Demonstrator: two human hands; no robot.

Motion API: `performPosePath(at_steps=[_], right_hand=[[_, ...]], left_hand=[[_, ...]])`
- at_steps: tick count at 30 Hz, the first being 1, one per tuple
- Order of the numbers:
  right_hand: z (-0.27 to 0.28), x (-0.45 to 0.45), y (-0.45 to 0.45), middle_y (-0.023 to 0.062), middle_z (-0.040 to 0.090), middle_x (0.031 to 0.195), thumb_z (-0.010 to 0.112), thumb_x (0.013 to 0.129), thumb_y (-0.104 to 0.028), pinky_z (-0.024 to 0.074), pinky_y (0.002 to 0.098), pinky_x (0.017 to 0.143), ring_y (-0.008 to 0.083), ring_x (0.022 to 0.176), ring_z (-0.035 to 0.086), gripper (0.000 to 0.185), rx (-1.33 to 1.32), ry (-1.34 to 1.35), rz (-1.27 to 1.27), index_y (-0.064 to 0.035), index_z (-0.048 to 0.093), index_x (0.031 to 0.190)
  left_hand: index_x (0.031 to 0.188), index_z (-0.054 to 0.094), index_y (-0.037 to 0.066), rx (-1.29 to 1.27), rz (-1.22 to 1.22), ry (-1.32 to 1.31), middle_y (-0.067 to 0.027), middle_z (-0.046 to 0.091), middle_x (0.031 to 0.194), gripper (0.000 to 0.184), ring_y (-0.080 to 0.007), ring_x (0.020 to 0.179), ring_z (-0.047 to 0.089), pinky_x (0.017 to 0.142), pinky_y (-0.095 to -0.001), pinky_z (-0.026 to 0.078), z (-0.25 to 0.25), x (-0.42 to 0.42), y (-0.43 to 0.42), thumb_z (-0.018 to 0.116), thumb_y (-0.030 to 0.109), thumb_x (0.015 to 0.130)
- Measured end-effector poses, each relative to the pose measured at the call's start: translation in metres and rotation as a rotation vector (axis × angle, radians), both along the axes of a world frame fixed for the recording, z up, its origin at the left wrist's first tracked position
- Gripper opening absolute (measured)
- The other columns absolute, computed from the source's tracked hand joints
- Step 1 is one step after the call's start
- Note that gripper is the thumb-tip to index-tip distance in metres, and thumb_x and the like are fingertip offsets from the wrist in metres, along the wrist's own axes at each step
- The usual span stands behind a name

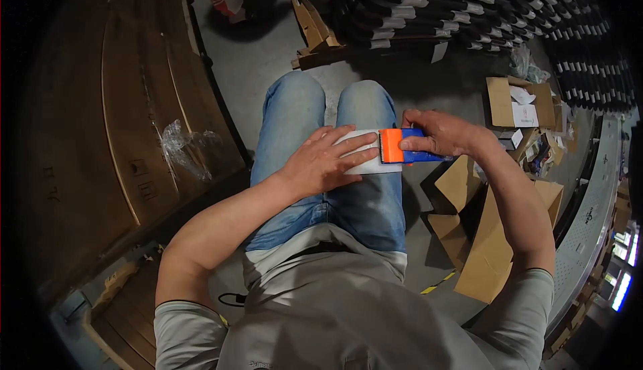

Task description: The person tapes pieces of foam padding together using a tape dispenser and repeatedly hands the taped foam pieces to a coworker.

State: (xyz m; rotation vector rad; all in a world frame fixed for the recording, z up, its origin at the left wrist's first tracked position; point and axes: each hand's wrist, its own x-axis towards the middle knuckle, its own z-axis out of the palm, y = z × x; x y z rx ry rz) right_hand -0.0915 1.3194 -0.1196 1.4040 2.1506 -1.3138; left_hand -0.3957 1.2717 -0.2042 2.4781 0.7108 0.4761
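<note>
My right hand point(434, 135) is closed around an orange and blue tape dispenser point(391, 145), its dark toothed edge facing left. The dispenser rests on or just over the right end of a flat white piece point(367, 166), which lies across my thighs. Whether that piece is a box or a sheet, I cannot tell. With fingers spread and flat, my left hand point(325, 159) presses down on the left part of the white piece and hides some of it.
Large brown cartons point(74, 135) with crumpled clear plastic point(184, 148) stand at left. Stacked black parts with white labels point(402, 15) fill the back right. An open cardboard box point(499, 102) and a folded-out carton point(492, 249) sit at right, beside a grey metal rail point(589, 216).
</note>
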Motion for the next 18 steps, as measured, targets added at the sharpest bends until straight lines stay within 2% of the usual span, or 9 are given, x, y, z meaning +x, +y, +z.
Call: performPosePath(at_steps=[1, 7, 9, 12, 18], right_hand=[[0.001, 0.001, 0.001, 0.0205, 0.065, 0.107, 0.063, 0.095, -0.065, 0.0507, 0.0451, 0.086, 0.0376, 0.101, 0.063, 0.064, -0.004, 0.001, 0.000, -0.0046, 0.058, 0.116], [0.010, 0.017, 0.002, 0.0190, 0.067, 0.100, 0.066, 0.093, -0.064, 0.0515, 0.0442, 0.084, 0.0365, 0.096, 0.065, 0.063, -0.013, -0.066, -0.023, -0.0045, 0.061, 0.111], [0.006, 0.038, -0.006, 0.0184, 0.068, 0.095, 0.069, 0.091, -0.064, 0.0520, 0.0436, 0.081, 0.0355, 0.091, 0.066, 0.063, 0.195, -0.053, -0.012, -0.0044, 0.062, 0.110], [0.019, 0.043, -0.007, 0.0184, 0.068, 0.093, 0.069, 0.090, -0.065, 0.0523, 0.0430, 0.080, 0.0352, 0.089, 0.066, 0.064, 0.078, -0.092, -0.089, -0.0042, 0.062, 0.109], [0.030, 0.036, -0.008, 0.0191, 0.068, 0.092, 0.069, 0.089, -0.065, 0.0528, 0.0430, 0.080, 0.0354, 0.089, 0.067, 0.065, 0.100, -0.224, -0.058, -0.0039, 0.062, 0.110]], left_hand=[[0.147, 0.056, 0.029, -0.012, 0.011, 0.002, 0.0045, 0.047, 0.159, 0.066, -0.0317, 0.143, 0.046, 0.116, -0.0495, 0.038, -0.001, 0.001, 0.001, 0.080, 0.033, 0.086], [0.149, 0.054, 0.031, -0.034, 0.003, 0.031, 0.0066, 0.045, 0.160, 0.063, -0.0304, 0.142, 0.047, 0.117, -0.0501, 0.037, 0.001, -0.003, 0.005, 0.076, 0.034, 0.090], [0.150, 0.053, 0.032, -0.043, 0.016, 0.030, 0.0069, 0.045, 0.160, 0.063, -0.0304, 0.142, 0.047, 0.118, -0.0504, 0.037, 0.001, -0.006, 0.004, 0.075, 0.034, 0.090], [0.150, 0.052, 0.033, -0.047, 0.021, 0.000, 0.0076, 0.045, 0.160, 0.064, -0.0304, 0.142, 0.047, 0.119, -0.0518, 0.035, -0.003, -0.007, 0.004, 0.075, 0.033, 0.091], [0.152, 0.049, 0.035, -0.038, 0.008, -0.015, 0.0075, 0.045, 0.160, 0.068, -0.0302, 0.144, 0.045, 0.121, -0.0555, 0.033, -0.007, -0.005, 0.003, 0.077, 0.033, 0.090]])
